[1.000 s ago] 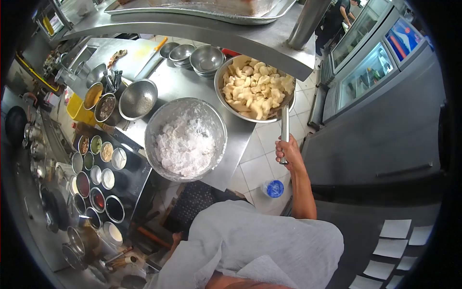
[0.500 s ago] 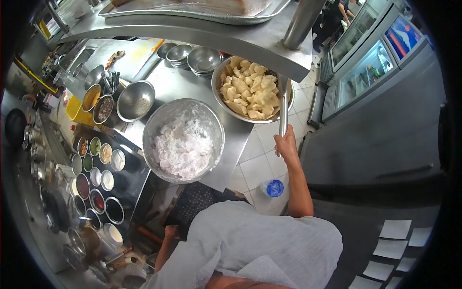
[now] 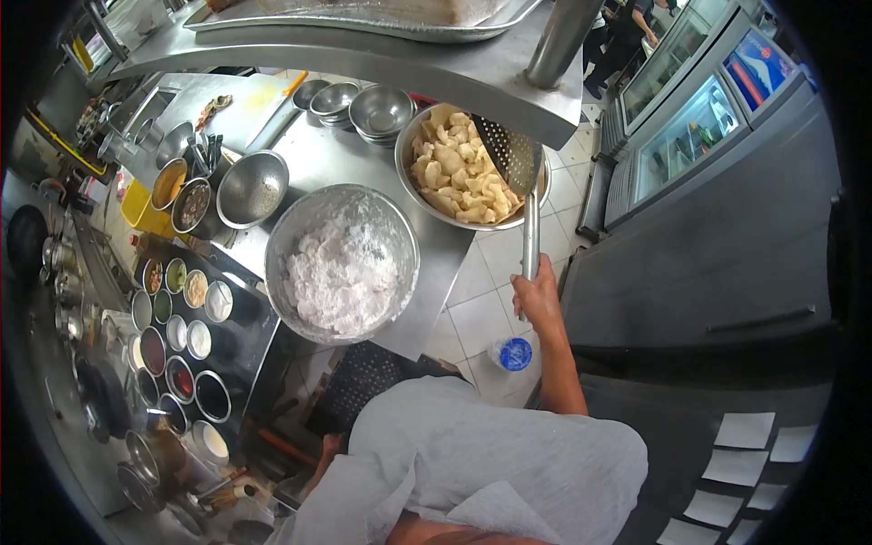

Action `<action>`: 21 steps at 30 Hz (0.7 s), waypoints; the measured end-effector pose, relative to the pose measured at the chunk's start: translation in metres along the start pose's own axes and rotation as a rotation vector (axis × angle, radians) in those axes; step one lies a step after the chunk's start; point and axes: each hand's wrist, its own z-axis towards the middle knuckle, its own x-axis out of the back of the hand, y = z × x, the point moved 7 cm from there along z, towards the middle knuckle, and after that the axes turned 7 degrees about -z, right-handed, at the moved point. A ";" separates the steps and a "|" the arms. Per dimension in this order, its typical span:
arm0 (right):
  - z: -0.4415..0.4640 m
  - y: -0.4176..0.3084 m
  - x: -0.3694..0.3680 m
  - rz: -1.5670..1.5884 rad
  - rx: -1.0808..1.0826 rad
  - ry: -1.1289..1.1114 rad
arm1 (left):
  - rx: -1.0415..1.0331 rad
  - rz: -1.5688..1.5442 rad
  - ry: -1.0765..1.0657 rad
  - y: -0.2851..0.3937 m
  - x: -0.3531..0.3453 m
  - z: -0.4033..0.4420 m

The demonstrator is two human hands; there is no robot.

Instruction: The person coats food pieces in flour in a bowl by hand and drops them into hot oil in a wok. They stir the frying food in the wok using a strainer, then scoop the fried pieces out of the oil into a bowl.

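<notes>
My right hand (image 3: 538, 295) is closed round the metal handle of a perforated ladle (image 3: 509, 156). The ladle's head is at the right side of a steel bowl (image 3: 409, 186) of pale yellow fried-looking pieces (image 3: 451, 173). To the left of that bowl stands a large steel bowl (image 3: 411, 227) with white, flour-coated pieces (image 3: 341, 282). My left hand (image 3: 332, 447) hangs low beside the grey shirt, near the dark perforated mat; it is partly hidden, and its fingers cannot be made out.
Small steel bowls (image 3: 381, 111), a knife (image 3: 277, 111) and a steel bowl (image 3: 252, 189) stand on the counter (image 3: 436, 282). Several sauce containers (image 3: 180, 378) are at the left. A steel shelf (image 3: 363, 56) overhangs the counter. Fridges are at the right; people stand far behind.
The ladle's head has turned over and now shows its holes at the bowl's right side. My left hand came into fuller view, then drew back towards the shirt.
</notes>
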 end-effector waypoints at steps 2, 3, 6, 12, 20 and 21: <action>0.004 0.007 -0.001 -0.008 -0.003 0.003 | 0.269 0.155 -0.029 -0.018 -0.007 -0.005; 0.006 0.005 0.000 -0.023 -0.009 0.036 | 0.509 0.037 -0.096 -0.029 -0.005 -0.003; 0.006 0.003 -0.004 -0.001 0.010 0.043 | 1.177 -0.323 0.017 -0.023 0.020 -0.007; -0.022 -0.013 -0.029 0.026 0.104 -0.068 | 1.322 -0.526 0.149 0.013 0.026 -0.014; -0.088 -0.026 -0.145 -0.057 0.136 -0.465 | 1.496 -0.568 0.415 0.048 -0.043 -0.094; -0.102 -0.035 -0.164 -0.076 0.142 -0.548 | 1.589 -0.575 0.517 0.069 -0.039 -0.097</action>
